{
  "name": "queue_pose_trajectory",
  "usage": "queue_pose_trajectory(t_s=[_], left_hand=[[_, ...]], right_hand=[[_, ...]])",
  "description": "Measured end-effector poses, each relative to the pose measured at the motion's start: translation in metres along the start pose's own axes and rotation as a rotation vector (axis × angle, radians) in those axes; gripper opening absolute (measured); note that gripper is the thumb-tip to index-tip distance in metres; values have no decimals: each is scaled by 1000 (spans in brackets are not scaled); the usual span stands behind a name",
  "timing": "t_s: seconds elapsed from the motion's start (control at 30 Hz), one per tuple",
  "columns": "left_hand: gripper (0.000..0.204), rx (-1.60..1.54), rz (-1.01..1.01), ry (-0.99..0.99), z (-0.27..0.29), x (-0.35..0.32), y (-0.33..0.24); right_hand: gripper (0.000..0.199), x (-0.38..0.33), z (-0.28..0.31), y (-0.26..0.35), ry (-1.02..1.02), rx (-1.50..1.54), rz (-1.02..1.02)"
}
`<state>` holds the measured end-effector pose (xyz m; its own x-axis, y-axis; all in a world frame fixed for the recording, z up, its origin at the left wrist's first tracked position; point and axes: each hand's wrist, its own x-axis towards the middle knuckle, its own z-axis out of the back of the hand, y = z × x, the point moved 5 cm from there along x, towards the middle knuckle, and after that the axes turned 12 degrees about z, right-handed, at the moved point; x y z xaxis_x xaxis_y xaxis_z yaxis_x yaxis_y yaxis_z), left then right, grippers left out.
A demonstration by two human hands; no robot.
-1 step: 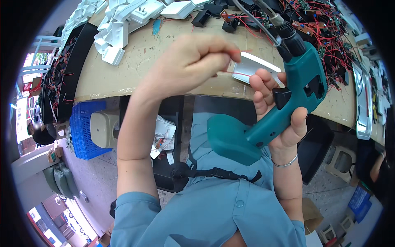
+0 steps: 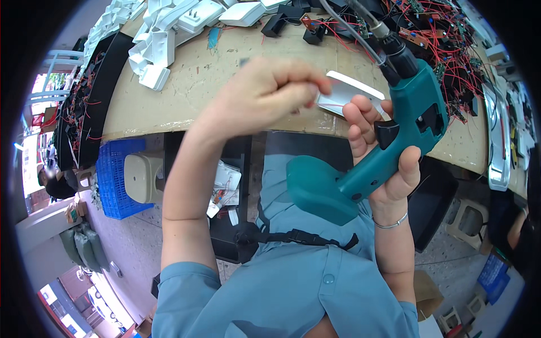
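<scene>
Head view looks down on a long tan worktop (image 2: 225, 96) strewn with white plastic housings (image 2: 169, 28) at its far left and red-wired circuit boards (image 2: 451, 39) at its far right. In front of its near edge the right hand (image 2: 389, 163) has its grip wrapped fully round the handle of a teal electric screwdriver (image 2: 394, 141), index finger lying by the black trigger, the tool's nose pointing up and away with a cable running off it. The left hand (image 2: 265, 93) is closed in a pinch on the edge of a small white plate (image 2: 349, 93), held just beside the tool's nose and touching the right fingers. Judging from this, the work goes best if the plate is kept flat and steady, the bit squared to it before the trigger is pressed, and the left fingertips kept off the bit's line.
</scene>
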<state>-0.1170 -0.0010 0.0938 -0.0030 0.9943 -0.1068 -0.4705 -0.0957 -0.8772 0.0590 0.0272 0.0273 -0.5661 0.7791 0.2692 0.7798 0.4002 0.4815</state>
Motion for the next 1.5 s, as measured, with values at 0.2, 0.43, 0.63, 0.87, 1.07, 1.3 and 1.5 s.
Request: queue_pose_trajectory(t_s=[0.2,0.43,0.63,0.87,1.07,1.3,1.5], left_hand=[[23,-137,287,156,-54,2,30],[10,172,-233,-150,-54,7,15],[13,59,-160,-155,-55,11,24],[11,-72,-144,-143,-75,3,23],[9,-231,-63,-27,-74,5,24],[5,-380,25,293,-76,4,24],[5,-353,30,369,-80,6,25]], right_hand=[[73,-19,29,4,-92,-103,-36],[68,-39,40,8,-130,-207,112],[69,-34,41,8,-178,-327,162],[70,-36,42,33,-171,-469,144],[62,-37,20,43,-291,-711,188],[49,-37,5,34,-241,-888,224],[45,-36,0,34,-170,-980,313]])
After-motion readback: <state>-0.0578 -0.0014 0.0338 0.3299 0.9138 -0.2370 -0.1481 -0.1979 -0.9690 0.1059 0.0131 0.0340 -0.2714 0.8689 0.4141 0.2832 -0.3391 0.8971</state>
